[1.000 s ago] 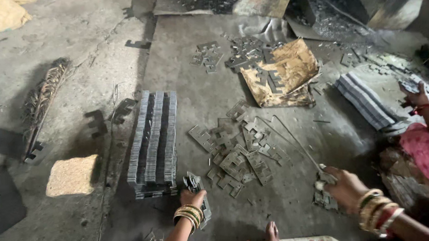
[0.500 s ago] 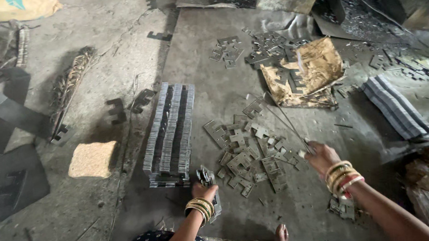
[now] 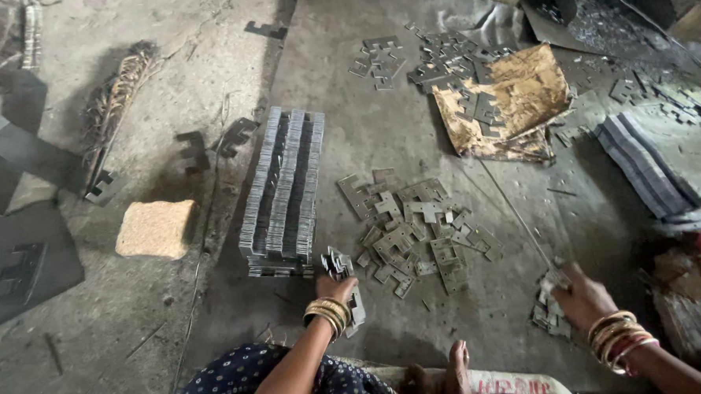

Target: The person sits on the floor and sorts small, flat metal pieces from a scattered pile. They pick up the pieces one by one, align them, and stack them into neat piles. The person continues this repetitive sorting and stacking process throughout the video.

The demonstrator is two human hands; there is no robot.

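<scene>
Since half a second ago, the right hand (image 3: 582,299) has dropped from the middle of the loose stampings (image 3: 415,230) to the small heap (image 3: 551,306) at four o'clock, fingers closed on a thin rod (image 3: 517,213). At six o'clock, the left hand (image 3: 335,288) clasps a bundle of plates (image 3: 342,280), flat grey notched metal pieces held edge-up, just beside the long stacked row (image 3: 283,192). A torn brown sheet (image 3: 512,99) lies at one o'clock.
</scene>
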